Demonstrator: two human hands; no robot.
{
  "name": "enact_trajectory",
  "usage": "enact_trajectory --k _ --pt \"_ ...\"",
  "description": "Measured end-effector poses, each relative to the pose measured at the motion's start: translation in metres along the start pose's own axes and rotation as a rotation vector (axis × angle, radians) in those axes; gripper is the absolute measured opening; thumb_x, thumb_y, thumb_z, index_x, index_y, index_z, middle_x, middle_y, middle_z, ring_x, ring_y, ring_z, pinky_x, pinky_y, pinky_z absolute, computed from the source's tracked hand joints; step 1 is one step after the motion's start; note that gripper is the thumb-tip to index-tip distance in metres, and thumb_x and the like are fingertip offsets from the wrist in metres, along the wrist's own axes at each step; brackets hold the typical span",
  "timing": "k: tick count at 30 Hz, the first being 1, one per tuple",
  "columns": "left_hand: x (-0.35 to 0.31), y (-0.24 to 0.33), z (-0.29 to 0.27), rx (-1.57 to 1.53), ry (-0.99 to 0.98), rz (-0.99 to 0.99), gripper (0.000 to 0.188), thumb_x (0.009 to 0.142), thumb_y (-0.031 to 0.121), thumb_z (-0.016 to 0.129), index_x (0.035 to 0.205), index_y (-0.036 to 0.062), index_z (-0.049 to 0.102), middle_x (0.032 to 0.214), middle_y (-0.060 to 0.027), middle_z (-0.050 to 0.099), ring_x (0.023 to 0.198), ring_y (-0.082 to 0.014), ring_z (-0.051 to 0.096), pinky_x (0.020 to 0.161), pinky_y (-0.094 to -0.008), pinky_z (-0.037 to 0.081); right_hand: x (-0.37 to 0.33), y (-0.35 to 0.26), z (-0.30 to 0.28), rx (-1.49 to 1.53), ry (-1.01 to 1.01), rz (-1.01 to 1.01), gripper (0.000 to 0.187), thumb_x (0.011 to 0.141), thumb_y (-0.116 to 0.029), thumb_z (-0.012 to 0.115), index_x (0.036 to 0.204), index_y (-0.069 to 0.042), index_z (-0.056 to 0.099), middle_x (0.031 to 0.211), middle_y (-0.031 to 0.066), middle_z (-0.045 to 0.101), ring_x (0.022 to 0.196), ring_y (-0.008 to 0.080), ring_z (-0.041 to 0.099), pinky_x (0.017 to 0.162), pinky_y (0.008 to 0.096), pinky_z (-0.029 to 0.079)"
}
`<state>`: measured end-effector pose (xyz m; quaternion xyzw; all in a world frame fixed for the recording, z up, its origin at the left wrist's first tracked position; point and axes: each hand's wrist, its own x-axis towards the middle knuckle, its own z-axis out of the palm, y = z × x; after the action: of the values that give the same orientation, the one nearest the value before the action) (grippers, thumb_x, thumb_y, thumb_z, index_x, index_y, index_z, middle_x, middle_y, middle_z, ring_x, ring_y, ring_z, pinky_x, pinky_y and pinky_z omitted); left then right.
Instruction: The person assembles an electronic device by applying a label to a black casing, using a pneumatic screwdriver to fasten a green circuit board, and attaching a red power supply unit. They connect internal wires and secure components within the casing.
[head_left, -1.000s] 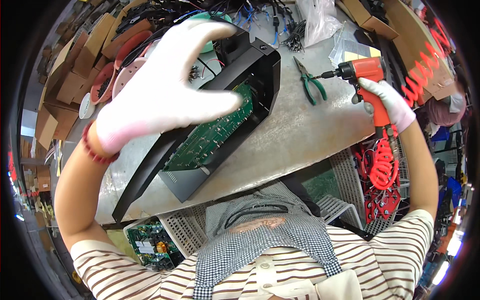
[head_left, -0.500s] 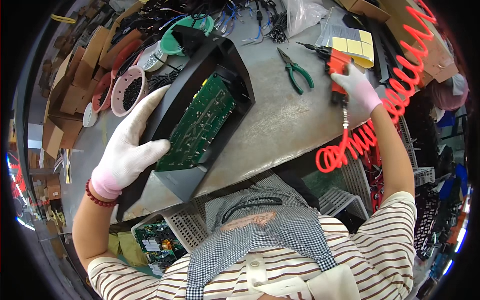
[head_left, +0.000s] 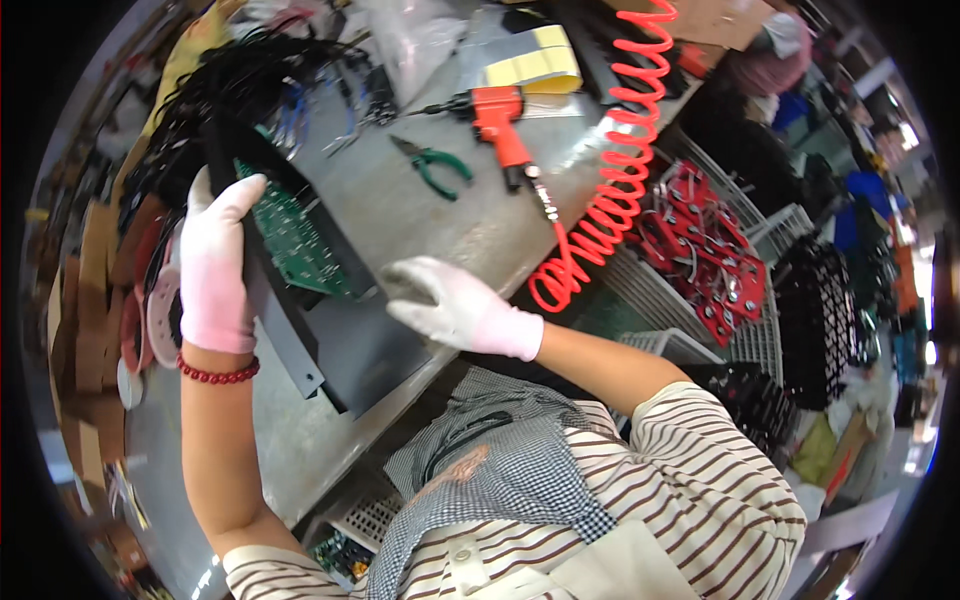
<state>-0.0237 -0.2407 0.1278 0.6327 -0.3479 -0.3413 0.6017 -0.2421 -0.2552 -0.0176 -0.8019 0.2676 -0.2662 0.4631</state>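
Observation:
My left hand (head_left: 220, 255), in a white and pink glove, grips the edge of a black housing (head_left: 375, 345), its thumb near a green circuit board (head_left: 295, 240) inside. The housing stands tilted over the metal bench. Close to the housing's right side is my gloved right hand (head_left: 450, 305), empty, with thumb and fingers apart; I cannot tell whether it touches the housing. A red pistol-shaped air screwdriver (head_left: 498, 122) lies on the bench beyond that hand. Green-handled pliers (head_left: 435, 170) rest to the left of the screwdriver.
A red coiled air hose (head_left: 622, 180) runs from the screwdriver along the bench's right side. Yellow label sheets (head_left: 535, 65) and bundled black cables (head_left: 265, 75) lie at the back. Pink baskets (head_left: 163, 310) stand at left. Right of the bench, a crate holds red parts (head_left: 700, 250).
My right hand has let go of the air screwdriver and moved left to beside the housing. My left hand has turned the housing. The whole view has swung to the right.

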Motion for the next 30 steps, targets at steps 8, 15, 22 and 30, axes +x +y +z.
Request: enact_trajectory --k 8,15,22,30 --pt "-0.063 -0.033 -0.037 0.986 -0.137 1.163 0.041 0.100 0.000 0.040 0.140 -0.0060 0.042 0.147 -0.0185 0.044 0.130 -0.0306 0.050 0.109 -0.0379 0.040 -0.070 0.019 -0.090 0.634 -0.299 0.378 0.049 0.098 -0.040 0.055 0.115 0.006 0.064 0.107 0.0180 0.071 0.097 0.0246 0.069 0.085 0.0334 0.054" --pt "-0.162 -0.147 -0.038 0.674 -0.012 0.341 0.080 0.094 0.037 0.060 0.151 -0.0033 0.022 0.155 -0.0195 0.030 0.144 -0.0330 0.028 0.118 -0.0465 0.020 -0.189 0.194 -0.166 0.583 0.209 1.031 0.042 0.095 -0.034 0.057 0.107 0.005 0.066 0.096 0.0170 0.072 0.084 0.0232 0.071 0.076 0.0332 0.055" --pt "-0.160 -0.181 0.031 1.142 -0.231 0.368 0.077 0.081 0.017 0.065 0.146 -0.0050 0.031 0.151 -0.0285 0.031 0.142 -0.0442 0.027 0.117 -0.0507 0.021 -0.244 0.327 -0.214 -0.741 0.723 1.163 0.059 0.082 -0.036 0.069 0.128 -0.002 0.055 0.127 0.0239 0.058 0.116 0.0408 0.057 0.099 0.0478 0.046" --pt "-0.147 -0.176 0.076 1.255 -0.318 0.356 0.068 0.093 0.043 0.059 0.145 0.0024 0.043 0.151 -0.0331 0.028 0.142 -0.0475 0.026 0.115 -0.0525 0.022 -0.219 0.392 -0.274 -0.688 0.434 1.322 0.047 0.082 -0.037 0.066 0.120 -0.009 0.060 0.119 0.0181 0.065 0.112 0.0355 0.063 0.095 0.0460 0.049"
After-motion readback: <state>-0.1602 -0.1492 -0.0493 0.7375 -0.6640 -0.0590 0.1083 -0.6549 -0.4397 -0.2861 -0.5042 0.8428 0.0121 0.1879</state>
